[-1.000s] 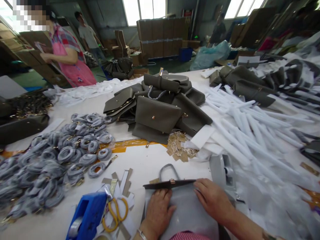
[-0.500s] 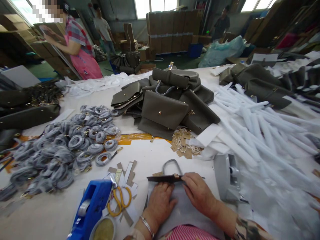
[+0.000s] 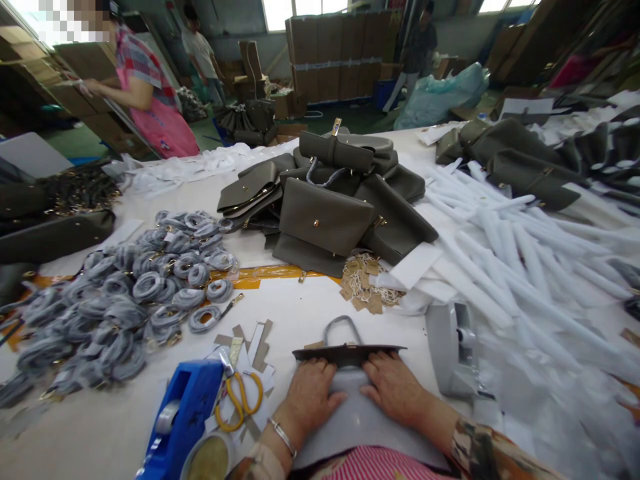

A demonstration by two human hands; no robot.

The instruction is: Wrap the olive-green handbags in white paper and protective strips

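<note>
A handbag (image 3: 360, 420) lies in front of me, its grey panel toward my body. Its dark flap (image 3: 350, 355) stands along the far edge, and a grey-wrapped handle (image 3: 342, 321) loops up behind. My left hand (image 3: 311, 395) grips the left part of the flap's edge, thumb pointing inward over the grey panel. On the right part, my right hand (image 3: 396, 388) grips in the same way. The fingertips are partly hidden at the flap. Yellow-handled scissors (image 3: 238, 401) and a blue tape dispenser (image 3: 186, 407) lie left of the bag.
Coiled grey straps (image 3: 120, 300) are heaped at left, dark handbags (image 3: 325, 220) ahead. Brown tags (image 3: 367, 283) lie before that pile. A grey tape dispenser (image 3: 450, 347) and white foam rolls (image 3: 515, 247) lie right. A small round tub (image 3: 207, 457) is near. Several people stand beyond the table.
My right hand has moved from the clasp at the flap's middle to the right part of the edge. My left hand has shifted slightly left. A person in the background has moved left.
</note>
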